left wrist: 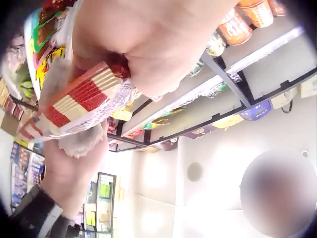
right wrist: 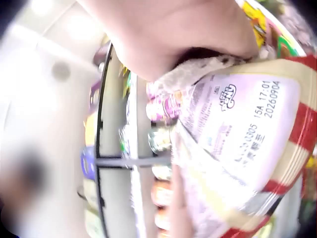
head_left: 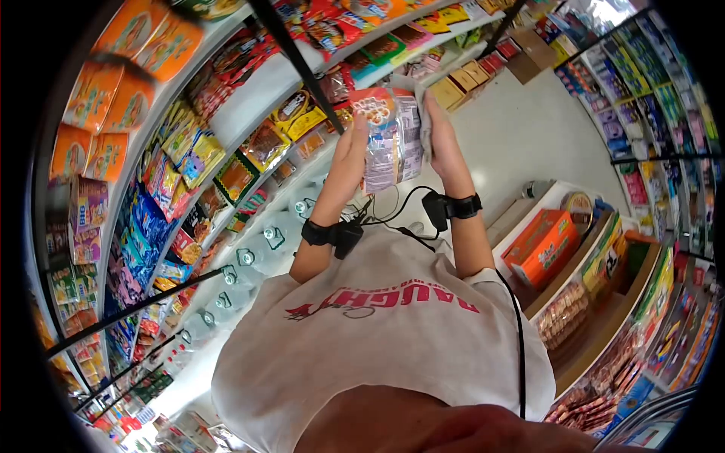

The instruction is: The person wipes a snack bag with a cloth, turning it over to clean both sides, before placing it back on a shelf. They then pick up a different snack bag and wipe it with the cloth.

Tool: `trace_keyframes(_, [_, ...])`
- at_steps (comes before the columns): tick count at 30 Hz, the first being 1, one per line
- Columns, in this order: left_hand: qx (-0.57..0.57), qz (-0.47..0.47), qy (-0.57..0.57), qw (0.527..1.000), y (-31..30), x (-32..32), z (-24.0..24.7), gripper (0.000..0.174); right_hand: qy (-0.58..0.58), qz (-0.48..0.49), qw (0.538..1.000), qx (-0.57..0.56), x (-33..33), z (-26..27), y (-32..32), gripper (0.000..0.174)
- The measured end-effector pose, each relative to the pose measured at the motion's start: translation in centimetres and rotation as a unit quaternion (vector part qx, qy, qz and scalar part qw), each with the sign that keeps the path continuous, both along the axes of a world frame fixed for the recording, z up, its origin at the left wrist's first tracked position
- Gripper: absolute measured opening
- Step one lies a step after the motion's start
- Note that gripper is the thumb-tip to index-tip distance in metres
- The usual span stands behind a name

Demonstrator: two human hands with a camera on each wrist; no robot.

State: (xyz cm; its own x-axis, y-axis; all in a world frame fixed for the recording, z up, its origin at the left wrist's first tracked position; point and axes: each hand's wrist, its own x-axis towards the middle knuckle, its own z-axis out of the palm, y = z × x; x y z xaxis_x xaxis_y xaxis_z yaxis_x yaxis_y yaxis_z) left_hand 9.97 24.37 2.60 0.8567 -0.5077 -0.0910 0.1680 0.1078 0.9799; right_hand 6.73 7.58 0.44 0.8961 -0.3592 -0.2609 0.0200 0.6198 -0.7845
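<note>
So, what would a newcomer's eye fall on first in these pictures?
Likely the printed packet held between the left grip and right grip, near the top middle of the head view, with grey cloth at its right side. Next, the orange box on the right, then the row of clear bottles on the left.

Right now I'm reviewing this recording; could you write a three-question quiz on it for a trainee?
1. Multiple choice: what lies between the right hand and the package?
A) a drink bottle
B) a grey cloth
C) a cardboard box
2. True or false: the left hand grips the package.
3. Reading: in the right wrist view, which full eight-digit number shows clearly on the package's pale label?

Key:
1. B, a grey cloth.
2. True; it holds the package at the side opposite the right hand.
3. 20260904.
</note>
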Motion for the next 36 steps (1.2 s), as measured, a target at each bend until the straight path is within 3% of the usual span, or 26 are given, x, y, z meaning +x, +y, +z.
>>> trace_keyframes(1, [0.01, -0.024, 0.02, 0.999, -0.5, 0.0, -0.9, 0.06, -0.018, 0.033, 0.997, 0.069, -1.9, 0.6, -0.9, 0.048])
trace_keyframes(4, [0.015, -0.028, 0.028, 0.999, -2.9, -1.9, -1.2, 0.061, -0.033, 0.004, 0.999, -0.033, -5.1, -0.9, -2.7, 0.045])
trace_keyframes(5, [0.057, -0.015, -0.049, 0.997, -3.5, -2.7, -0.9, 0.051, -0.01, -0.045, 0.999, -0.014, -5.6, -2.5, -3.5, 0.036])
trace_keyframes(8, [0.014, -0.074, -0.145, 0.987, -5.6, -4.5, -1.8, 0.041, -0.061, -0.132, 0.977, -0.156, -7.5, -3.8, -4.5, 0.03])
trace_keyframes(9, [0.012, -0.042, -0.113, 0.993, -6.2, -4.8, -2.4, 0.035, -0.071, -0.175, 0.952, -0.24, -8.1, -3.6, -4.4, 0.029])
trace_keyframes(12, [0.003, -0.005, -0.135, 0.991, -7.9, -5.9, -3.1, 0.032, -0.089, -0.215, 0.949, -0.214, -10.4, -2.7, -4.7, 0.033])
trace_keyframes(16, [0.045, 0.009, -0.159, 0.986, -8.9, -7.2, -1.9, 0.028, -0.005, -0.096, 0.995, 0.033, -13.1, -3.8, -7.2, 0.042])
trace_keyframes(17, [0.049, 0.001, -0.163, 0.985, -9.3, -7.5, -1.5, 0.028, 0.121, -0.149, 0.977, -0.088, -12.9, -6.9, -7.0, 0.042])
trace_keyframes(20, [0.031, 0.002, -0.149, 0.988, -10.8, -8.3, -1.7, 0.024, 0.006, -0.139, 0.985, -0.104, -14.2, -2.5, -6.8, 0.04])
trace_keyframes(24, [0.036, 0.003, -0.157, 0.987, -12.0, -9.1, -2.0, 0.027, -0.092, -0.206, 0.963, -0.147, -14.5, -2.0, -7.6, 0.036])
trace_keyframes(27, [0.035, -0.018, -0.15, 0.988, -12.7, -9.2, -1.4, 0.029, 0.031, -0.18, 0.983, 0.008, -16.3, -0.9, -7.2, 0.031])
trace_keyframes(29, [0.05, -0.052, -0.144, 0.987, -12.6, -8.6, -1.7, 0.032, 0.058, -0.177, 0.978, -0.091, -16.7, -2.1, -7.1, 0.03])
trace_keyframes(32, [0.117, 0.065, -0.356, 0.925, -13.9, -8.6, -3.3, 0.047, 0.052, -0.207, 0.952, -0.219, -16.6, -3.4, -8.0, 0.032])
trace_keyframes(33, [0.115, -0.02, -0.372, 0.921, -13.5, -8.2, -3.5, 0.059, 0.027, -0.243, 0.937, -0.25, -16.1, -2.8, -7.7, 0.033])
trace_keyframes(34, [0.068, -0.068, -0.346, 0.933, -13.9, -8.3, -3.3, 0.059, 0.003, -0.281, 0.919, -0.278, -15.7, -2.2, -7.2, 0.034])
trace_keyframes(36, [-0.027, -0.172, -0.285, 0.942, -15.0, -9.0, -2.9, 0.06, -0.065, -0.221, 0.917, -0.327, -15.2, -1.2, -5.6, 0.042])
